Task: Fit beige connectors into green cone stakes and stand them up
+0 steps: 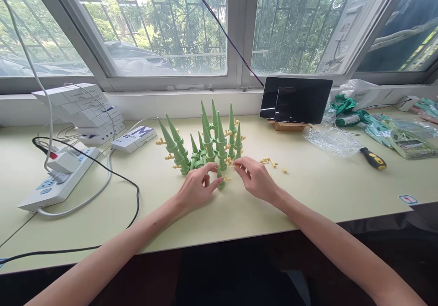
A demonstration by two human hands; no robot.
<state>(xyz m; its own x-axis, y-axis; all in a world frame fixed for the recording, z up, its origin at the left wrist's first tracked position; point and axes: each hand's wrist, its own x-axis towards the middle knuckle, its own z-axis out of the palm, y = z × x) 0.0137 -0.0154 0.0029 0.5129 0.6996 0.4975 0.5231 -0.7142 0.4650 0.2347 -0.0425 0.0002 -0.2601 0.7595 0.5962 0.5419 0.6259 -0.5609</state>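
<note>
left hand (196,184) on small green spike (219,173), right hand (258,178) just beside.
spike upright on tabletop (239,219) near front edge, yellow peg (227,178) jutting from its side; left grip narrow, holding spike; right grip narrow, can't tell if holding anything; taller green spikes (220,142) behind, loose yellow pegs (273,163) to right.
</note>
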